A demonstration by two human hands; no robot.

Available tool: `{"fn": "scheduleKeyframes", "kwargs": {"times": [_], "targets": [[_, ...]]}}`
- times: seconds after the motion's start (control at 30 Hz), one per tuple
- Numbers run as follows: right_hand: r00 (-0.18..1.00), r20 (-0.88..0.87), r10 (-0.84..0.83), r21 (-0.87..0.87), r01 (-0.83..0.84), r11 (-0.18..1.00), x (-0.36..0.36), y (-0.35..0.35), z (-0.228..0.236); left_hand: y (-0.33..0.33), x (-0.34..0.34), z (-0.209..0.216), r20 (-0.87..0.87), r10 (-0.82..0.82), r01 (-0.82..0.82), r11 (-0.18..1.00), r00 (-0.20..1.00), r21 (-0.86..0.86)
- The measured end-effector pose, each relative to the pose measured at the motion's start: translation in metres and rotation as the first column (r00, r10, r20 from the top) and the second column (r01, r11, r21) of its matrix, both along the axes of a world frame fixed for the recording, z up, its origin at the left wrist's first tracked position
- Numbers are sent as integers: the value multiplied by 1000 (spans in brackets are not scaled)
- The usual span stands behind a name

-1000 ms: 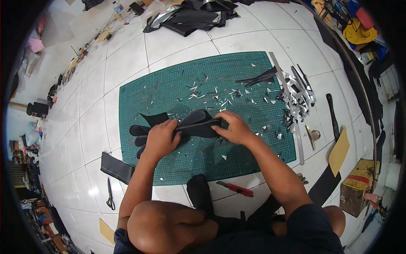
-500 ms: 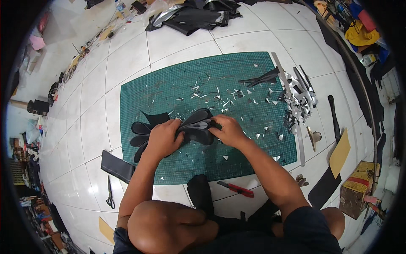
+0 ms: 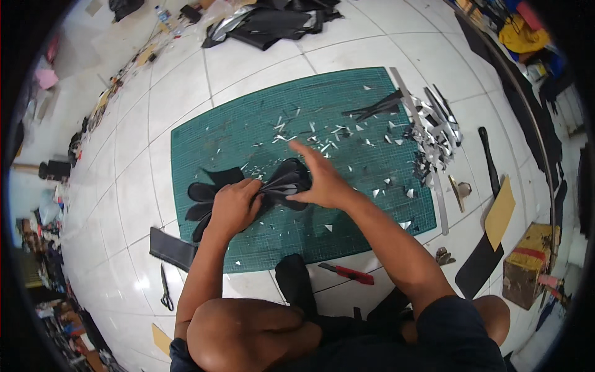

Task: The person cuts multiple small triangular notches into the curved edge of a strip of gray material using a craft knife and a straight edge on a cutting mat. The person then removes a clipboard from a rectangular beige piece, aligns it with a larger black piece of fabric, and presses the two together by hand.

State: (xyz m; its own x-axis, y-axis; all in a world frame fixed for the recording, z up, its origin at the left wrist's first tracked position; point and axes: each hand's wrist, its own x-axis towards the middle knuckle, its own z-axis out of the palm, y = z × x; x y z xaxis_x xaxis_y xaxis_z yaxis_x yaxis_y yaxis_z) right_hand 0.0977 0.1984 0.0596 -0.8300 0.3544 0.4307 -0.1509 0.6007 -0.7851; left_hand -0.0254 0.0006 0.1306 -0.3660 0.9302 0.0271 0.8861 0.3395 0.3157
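A bundle of black folded fabric strips (image 3: 286,175) lies over the green cutting mat (image 3: 207,146), its looped ends fanning out to both sides. My left hand (image 3: 237,203) is closed round the middle of the bundle and presses it together. At its right end my right hand (image 3: 327,183) is spread, thumb and fingers apart, with the thumb close to the loops; whether it touches them I cannot tell. A flat black piece (image 3: 223,177) shows behind the left loops. Small white and silver scraps (image 3: 338,130) are strewn over the mat beyond my hands.
A metal ruler (image 3: 442,211) and a heap of silver-black offcuts (image 3: 434,136) lie along the mat's right edge. The red cutter (image 3: 347,273) lies near my foot, scissors (image 3: 165,288) at the left. A wooden block (image 3: 527,273) stands at right; black sheeting (image 3: 273,25) lies far off.
My right hand has let go of the bundle's right end and opened, its fingers lifting outward. My left hand keeps its grip. The whole view has shifted slightly.
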Motion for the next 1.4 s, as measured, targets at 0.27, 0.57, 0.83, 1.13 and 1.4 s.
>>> {"fn": "scheduleKeyframes", "kwargs": {"times": [0.27, 0.57, 0.83, 1.13, 1.4], "targets": [[957, 234, 173, -211, -124, 970, 1, 0, -11, -15, -6, 6, -52, 83, -87, 992, 995, -90], [979, 151, 137, -191, -107, 976, -1, 2, -8, -69, -30, 5, -153, 274, -297, 944, 949, -147], [970, 190, 149, -158, -120, 980, 8, 3, -17, -59, -27, 0, -179, 224, -259, 945, 958, -200], [940, 278, 199, -286, -117, 951, 5, 7, -7, 18, 9, 14, -130, 56, -45, 995, 990, 85], [945, 284, 161, -68, -147, 987, 11, 13, 24, 19, -5, -16, -79, 29, -26, 999, 996, 30]]}}
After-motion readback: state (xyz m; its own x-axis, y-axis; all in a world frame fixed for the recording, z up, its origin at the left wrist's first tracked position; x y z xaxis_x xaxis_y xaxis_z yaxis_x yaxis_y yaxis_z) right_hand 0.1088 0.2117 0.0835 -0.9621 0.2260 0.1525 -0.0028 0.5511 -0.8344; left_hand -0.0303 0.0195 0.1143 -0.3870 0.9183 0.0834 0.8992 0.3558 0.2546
